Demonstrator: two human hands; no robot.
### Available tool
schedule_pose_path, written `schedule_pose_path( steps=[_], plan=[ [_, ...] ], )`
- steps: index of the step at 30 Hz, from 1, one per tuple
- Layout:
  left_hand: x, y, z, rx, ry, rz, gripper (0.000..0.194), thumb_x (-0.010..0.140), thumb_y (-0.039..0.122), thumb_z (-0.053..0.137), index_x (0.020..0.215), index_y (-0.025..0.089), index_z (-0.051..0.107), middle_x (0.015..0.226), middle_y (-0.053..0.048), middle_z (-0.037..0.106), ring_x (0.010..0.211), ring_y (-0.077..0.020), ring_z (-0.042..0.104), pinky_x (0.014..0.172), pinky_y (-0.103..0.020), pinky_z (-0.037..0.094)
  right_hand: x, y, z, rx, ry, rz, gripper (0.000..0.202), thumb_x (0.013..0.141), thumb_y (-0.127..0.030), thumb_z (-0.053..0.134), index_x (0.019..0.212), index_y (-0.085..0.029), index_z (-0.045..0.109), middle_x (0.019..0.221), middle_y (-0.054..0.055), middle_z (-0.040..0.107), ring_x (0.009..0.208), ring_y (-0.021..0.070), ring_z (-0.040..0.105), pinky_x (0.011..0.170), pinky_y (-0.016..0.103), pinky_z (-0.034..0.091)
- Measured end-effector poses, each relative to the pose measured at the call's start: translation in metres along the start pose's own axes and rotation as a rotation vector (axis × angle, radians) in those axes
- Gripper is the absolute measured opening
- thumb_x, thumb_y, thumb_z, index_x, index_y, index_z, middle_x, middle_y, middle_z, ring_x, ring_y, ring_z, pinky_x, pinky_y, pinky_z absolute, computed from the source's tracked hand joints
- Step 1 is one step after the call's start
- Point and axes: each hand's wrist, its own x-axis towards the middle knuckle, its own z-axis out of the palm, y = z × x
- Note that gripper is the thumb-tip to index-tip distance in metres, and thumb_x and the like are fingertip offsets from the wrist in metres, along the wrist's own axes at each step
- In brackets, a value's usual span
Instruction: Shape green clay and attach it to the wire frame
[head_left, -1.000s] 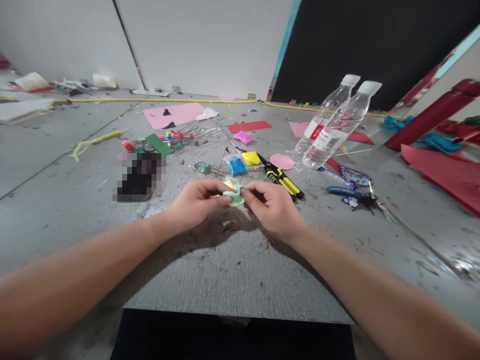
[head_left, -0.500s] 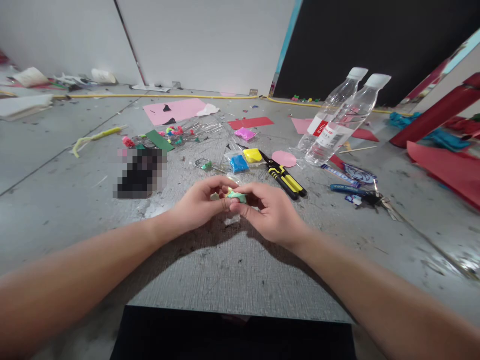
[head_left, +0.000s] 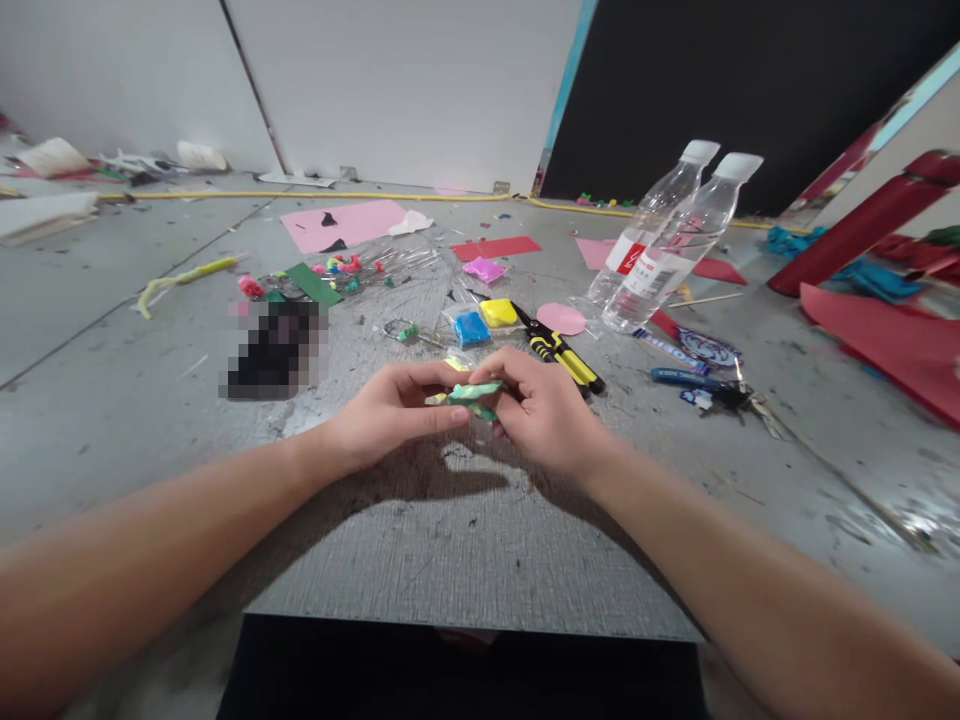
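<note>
**Pale green lump (head_left: 478, 392) in a two-handed grip**

With the lump as the clock's centre, the near edge of the bench (head_left: 480, 570) runs across 6 o'clock, and the speckled strip between it and the hands lies partly in shadow. Room is tighter towards 1 to 2 o'clock, where one yellow-and-black cutter (head_left: 559, 350) lies just beyond the right hand (head_left: 551, 415). At 9 to 10 o'clock, a gap separates the left hand (head_left: 386, 415) from one pixelated dark object (head_left: 271, 350).

Three coloured packets stretch towards 12 o'clock: a blue packet (head_left: 471, 328), a yellow packet (head_left: 499, 313) and a magenta packet (head_left: 484, 270). One pink disc (head_left: 561, 319) sits near 1 o'clock; two clear bottles (head_left: 649, 265) stand farther out at 2.

The lump is between the hands, both clamped on it, thumbs and fingers at opposite ends. It looks soft, uneven and ragged-edged, with yellowish patches.
</note>
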Motion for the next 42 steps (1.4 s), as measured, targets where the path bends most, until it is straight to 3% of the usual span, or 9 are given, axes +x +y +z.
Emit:
schedule_pose_path(
  steps=[3, 8, 15, 22, 27, 30, 33, 37, 42],
  plan=[
    [0.002, 0.0, -0.001, 0.039, 0.011, -0.008, 0.018, 0.084, 0.033, 0.081, 0.096, 0.021, 0.081, 0.096, -0.005, 0.077, 0.085, -0.0176, 0.072, 0.079, -0.031, 0.059, 0.0, 0.002, 0.0, 0.01, -0.055, -0.013, 0.025, 0.087, -0.008, 0.052, 0.106, -0.023, 0.057, 0.092, 0.003, 0.073, 0.077, 0.0181, 0.068, 0.068, 0.031, 0.052],
    [0.004, 0.0, -0.001, 0.438, 0.154, 0.079, 0.014, 0.077, 0.028, 0.084, 0.083, 0.018, 0.077, 0.091, -0.006, 0.071, 0.082, -0.0182, 0.068, 0.072, -0.031, 0.056, -0.002, -0.001, 0.005, 0.233, -0.2, 0.033, 0.037, 0.089, -0.008, 0.048, 0.122, -0.024, 0.051, 0.119, 0.009, 0.071, 0.109, 0.0222, 0.069, 0.089, 0.039, 0.057],
    [0.005, -0.005, -0.003, 0.474, 0.342, 0.133, 0.021, 0.082, 0.031, 0.076, 0.07, 0.018, 0.063, 0.109, -0.011, 0.075, 0.1, -0.0227, 0.07, 0.082, -0.037, 0.059, 0.003, 0.004, 0.008, 0.51, -0.119, 0.198, 0.049, 0.081, -0.009, 0.066, 0.126, -0.023, 0.052, 0.133, 0.013, 0.067, 0.12, 0.0243, 0.068, 0.105, 0.046, 0.057],
    [0.002, -0.002, -0.001, 0.634, 0.265, 0.103, 0.015, 0.088, 0.032, 0.07, 0.085, 0.018, 0.074, 0.084, -0.005, 0.078, 0.073, -0.0166, 0.069, 0.067, -0.029, 0.054, 0.005, 0.023, 0.012, 0.316, 0.034, 0.203, 0.032, 0.083, -0.03, 0.078, 0.112, -0.019, 0.07, 0.089, 0.005, 0.075, 0.079, 0.0202, 0.072, 0.075, 0.04, 0.063],
    [0.002, -0.001, 0.0, 0.446, 0.123, 0.12, 0.016, 0.09, 0.028, 0.068, 0.098, 0.019, 0.078, 0.093, -0.005, 0.08, 0.085, -0.0184, 0.073, 0.078, -0.031, 0.058, 0.007, 0.014, 0.0, 0.245, 0.037, 0.22, 0.024, 0.086, -0.04, 0.076, 0.091, -0.018, 0.069, 0.069, 0.002, 0.07, 0.059, 0.0166, 0.066, 0.058, 0.033, 0.056],
    [0.002, -0.003, 0.0, 0.249, 0.107, 0.089, 0.044, 0.082, 0.023, 0.077, 0.125, 0.02, 0.071, 0.104, -0.008, 0.08, 0.094, -0.0213, 0.075, 0.082, -0.034, 0.059, 0.007, 0.007, -0.005, 0.173, 0.042, 0.157, 0.014, 0.093, -0.031, 0.067, 0.092, -0.017, 0.07, 0.072, 0.003, 0.072, 0.057, 0.0164, 0.068, 0.058, 0.033, 0.057],
    [0.002, -0.004, 0.001, 0.294, 0.161, 0.081, 0.062, 0.072, 0.021, 0.085, 0.131, 0.019, 0.066, 0.087, -0.003, 0.075, 0.083, -0.0187, 0.071, 0.077, -0.032, 0.058, 0.006, 0.004, -0.004, 0.028, 0.051, -0.029, 0.018, 0.096, -0.023, 0.058, 0.101, -0.017, 0.074, 0.086, 0.006, 0.078, 0.072, 0.02, 0.076, 0.071, 0.037, 0.061],
    [0.004, -0.004, -0.001, 0.483, 0.22, 0.109, 0.039, 0.075, 0.032, 0.085, 0.109, 0.017, 0.074, 0.09, -0.005, 0.072, 0.082, -0.0188, 0.065, 0.076, -0.033, 0.055, 0.003, 0.007, 0.0, -0.073, -0.001, -0.232, 0.035, 0.098, -0.016, 0.048, 0.122, -0.018, 0.073, 0.123, 0.011, 0.077, 0.113, 0.0244, 0.074, 0.099, 0.043, 0.058],
    [0.008, -0.002, -0.009, 0.632, 0.306, 0.131, 0.018, 0.079, 0.033, 0.08, 0.084, 0.019, 0.071, 0.085, -0.004, 0.07, 0.082, -0.0193, 0.062, 0.072, -0.031, 0.051, -0.002, 0.008, 0.003, -0.042, -0.221, -0.21, 0.055, 0.097, -0.014, 0.045, 0.151, -0.016, 0.052, 0.146, 0.014, 0.063, 0.127, 0.0268, 0.066, 0.109, 0.05, 0.053]
  ],
)
